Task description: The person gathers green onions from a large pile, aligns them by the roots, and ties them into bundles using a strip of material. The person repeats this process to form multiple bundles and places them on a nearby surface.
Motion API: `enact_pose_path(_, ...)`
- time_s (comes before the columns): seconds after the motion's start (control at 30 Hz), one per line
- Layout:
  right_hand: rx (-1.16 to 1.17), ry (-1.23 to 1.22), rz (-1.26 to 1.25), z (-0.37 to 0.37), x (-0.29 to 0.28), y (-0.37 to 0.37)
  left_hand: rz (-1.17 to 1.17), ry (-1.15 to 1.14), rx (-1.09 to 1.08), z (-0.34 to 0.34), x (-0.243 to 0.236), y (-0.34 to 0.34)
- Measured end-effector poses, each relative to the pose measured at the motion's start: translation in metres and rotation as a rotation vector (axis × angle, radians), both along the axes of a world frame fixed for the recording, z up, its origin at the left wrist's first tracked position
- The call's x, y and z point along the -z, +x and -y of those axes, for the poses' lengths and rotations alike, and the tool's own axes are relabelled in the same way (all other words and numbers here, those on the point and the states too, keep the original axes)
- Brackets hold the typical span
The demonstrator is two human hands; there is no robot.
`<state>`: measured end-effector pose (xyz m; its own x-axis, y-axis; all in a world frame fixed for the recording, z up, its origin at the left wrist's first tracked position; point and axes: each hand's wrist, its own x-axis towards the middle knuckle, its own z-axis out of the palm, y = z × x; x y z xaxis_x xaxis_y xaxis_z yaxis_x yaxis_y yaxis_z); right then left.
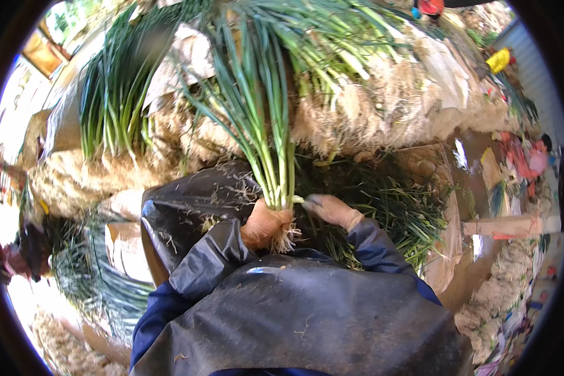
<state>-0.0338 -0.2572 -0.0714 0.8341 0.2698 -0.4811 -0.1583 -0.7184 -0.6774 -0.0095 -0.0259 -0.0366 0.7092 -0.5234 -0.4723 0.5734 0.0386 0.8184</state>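
My left hand (263,222) is wrapped round a bunch of long green onions (271,163) at the root end, with white roots (285,237) hanging below it and the leaves fanning up over the heap. Just to its right, my right hand (332,210), slightly blurred, has its fingers closed on a pale green strip (299,199) sticking out from the bunch's side. A black sheet (185,197) lies behind my left arm, and loose green leaves and trimmings (388,207) are piled beneath and beyond my right hand.
Piled onions (116,100) with roots toward me (370,106) span the back. More leaves (106,282) lie lower left. At right are brown cardboard (445,269), a wooden plank (507,227), pink bags (523,156) and a small yellow object (498,61). My dark apron fills the front.
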Motion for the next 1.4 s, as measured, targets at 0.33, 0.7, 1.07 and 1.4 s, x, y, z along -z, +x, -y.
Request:
enact_pose_path(0.33, 0.499, 0.082, 0.696, -0.053, -0.035, 0.074, 0.204, 0.016, -0.074, 0.0, -0.017, -0.003)
enact_pose_path(0.7, -0.12, 0.028, 0.659, -0.06, -0.031, -0.031, -0.014, -0.176, -0.24, -0.005, -0.016, 0.005)
enact_pose_path(1.07, 0.29, 0.448, 0.647, -0.061, -0.029, 0.008, -0.082, -0.255, -0.117, -0.011, -0.022, 0.006)
enact_pose_path(1.4, -0.008, 0.22, 0.627, -0.063, -0.078, -0.023, 0.107, -0.166, -0.352, -0.015, -0.021, 0.0)
